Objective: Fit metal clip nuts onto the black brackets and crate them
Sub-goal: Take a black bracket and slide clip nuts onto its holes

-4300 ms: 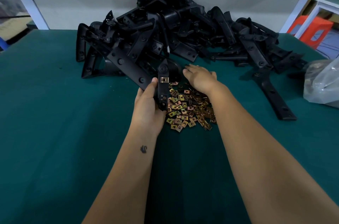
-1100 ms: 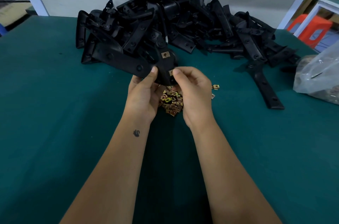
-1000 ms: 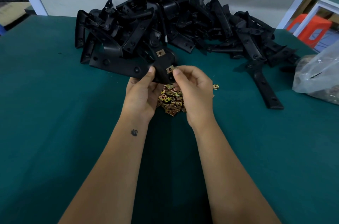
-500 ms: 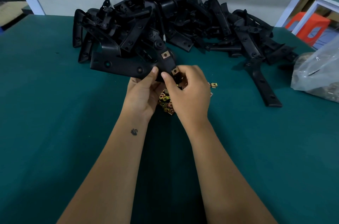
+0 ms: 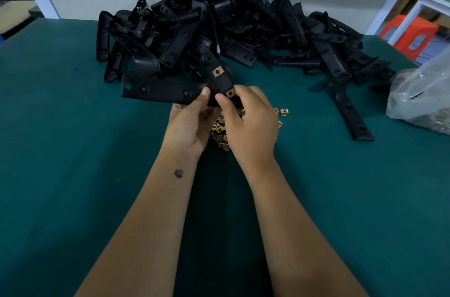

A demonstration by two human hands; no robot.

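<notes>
My left hand (image 5: 192, 124) grips a black bracket (image 5: 220, 82) that points up and away from me. One brass clip nut (image 5: 217, 72) sits on the bracket's upper part. My right hand (image 5: 248, 121) pinches a second clip nut (image 5: 230, 93) against the bracket's lower end, thumb on its left side. Under both hands lies a heap of loose clip nuts (image 5: 220, 133) on the green table (image 5: 73, 150), mostly hidden by my hands. No crate is in view.
A big pile of black brackets (image 5: 219, 29) fills the back of the table. A single bracket (image 5: 350, 111) lies to the right. A clear plastic bag (image 5: 421, 97) sits at the right edge. A few stray nuts (image 5: 282, 111) lie beside my right hand.
My right hand came off the nut heap with a clip nut and brought it to the bracket's lower end. The left hand tilted the bracket and lifted it slightly toward the pile.
</notes>
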